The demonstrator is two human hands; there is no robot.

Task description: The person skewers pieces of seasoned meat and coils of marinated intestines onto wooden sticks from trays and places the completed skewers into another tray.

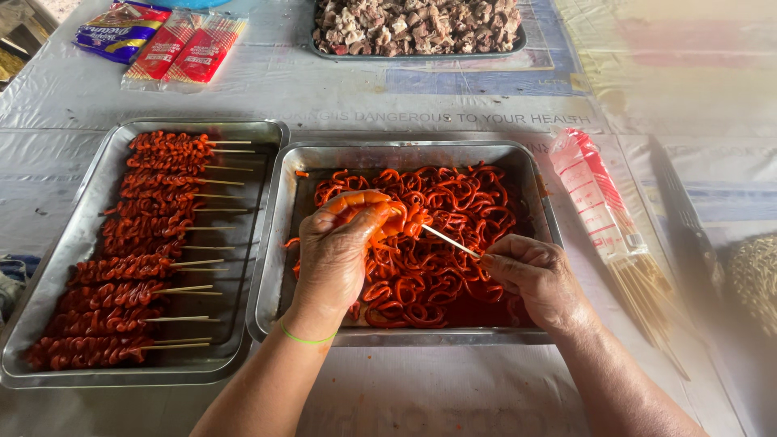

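Observation:
My left hand (344,247), stained orange, pinches a curled red-orange strip of meat (396,220) over the middle metal tray (405,150). My right hand (538,275) grips a thin bamboo skewer (449,240) whose tip points left into that strip. The tray holds a heap of loose red-orange marinated strips (445,194). To the left, a second metal tray (259,133) carries several finished skewers (146,251) lying in a column, sticks pointing right.
A plastic pack of bamboo skewers (603,210) lies right of the middle tray. A dark tray of chopped meat pieces (417,24) sits at the back. Red and purple packets (174,44) rest at the back left. A white plastic sheet (453,105) covers the table.

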